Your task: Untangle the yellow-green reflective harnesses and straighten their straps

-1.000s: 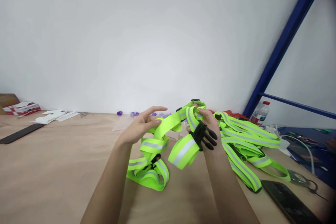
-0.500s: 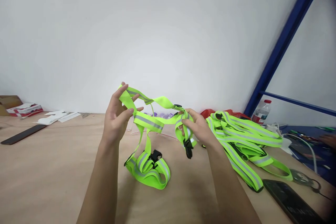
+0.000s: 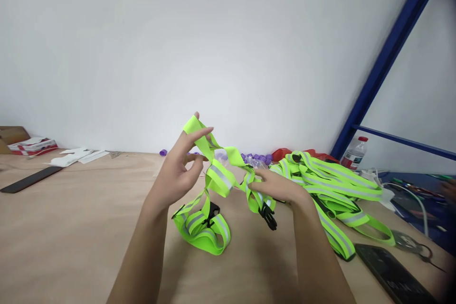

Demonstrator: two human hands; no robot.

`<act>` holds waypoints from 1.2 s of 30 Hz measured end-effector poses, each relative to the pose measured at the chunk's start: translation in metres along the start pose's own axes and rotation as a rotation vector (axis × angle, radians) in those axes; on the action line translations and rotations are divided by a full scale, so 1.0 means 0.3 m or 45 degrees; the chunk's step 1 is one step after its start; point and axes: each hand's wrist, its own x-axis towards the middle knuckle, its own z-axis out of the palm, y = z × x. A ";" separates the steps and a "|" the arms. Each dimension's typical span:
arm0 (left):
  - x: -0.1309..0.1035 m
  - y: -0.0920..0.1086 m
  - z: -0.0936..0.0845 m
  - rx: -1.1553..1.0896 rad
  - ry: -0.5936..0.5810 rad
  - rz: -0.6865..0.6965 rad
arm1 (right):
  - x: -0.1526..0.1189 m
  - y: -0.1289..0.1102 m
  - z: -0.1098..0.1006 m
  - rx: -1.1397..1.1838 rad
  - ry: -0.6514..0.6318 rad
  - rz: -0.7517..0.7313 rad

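A neon yellow-green reflective strap [image 3: 221,178] hangs between my two hands above the table. Its upper loop runs over the raised index finger of my left hand [image 3: 183,166], whose other fingers are bent around the band. My right hand [image 3: 272,184] pinches a bunched part of the same strap, with a black buckle [image 3: 267,216] dangling below it. The lower end of the strap lies coiled on the table beneath my left hand, with another black buckle [image 3: 213,211] in the coil.
Right of my right hand lies a pile of similar straps [image 3: 331,190], near a phone [image 3: 392,270] and a bottle [image 3: 355,153]. Purple caps [image 3: 261,159] sit by the wall. At left are a black strip [image 3: 30,179], papers [image 3: 76,156] and a box [image 3: 33,146].
My left hand has moved right, turning and bringing the loop closer to my right hand. My right hand is slightly lower and further right, and the strap between them hangs slacker.
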 end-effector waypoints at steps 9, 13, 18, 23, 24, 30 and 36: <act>0.004 0.008 0.083 0.210 -0.086 0.071 | -0.050 -0.072 -0.001 0.032 0.462 -0.071; 0.005 0.006 0.107 0.257 -0.080 0.098 | -0.071 -0.155 0.040 0.214 0.302 -0.313; -0.004 0.010 0.114 0.223 -0.148 0.122 | -0.049 -0.216 0.103 0.092 0.198 -0.415; -0.003 0.006 0.072 0.113 -0.190 0.024 | -0.028 -0.195 0.104 0.540 0.150 -0.438; 0.000 0.003 0.063 0.094 -0.225 -0.018 | -0.026 -0.187 0.100 0.706 0.133 -0.444; 0.010 -0.041 0.053 0.088 -0.649 -0.303 | -0.009 -0.156 0.077 1.370 0.380 -0.522; 0.009 -0.125 0.076 0.265 -0.880 -0.514 | 0.006 -0.139 0.046 1.598 0.742 -0.683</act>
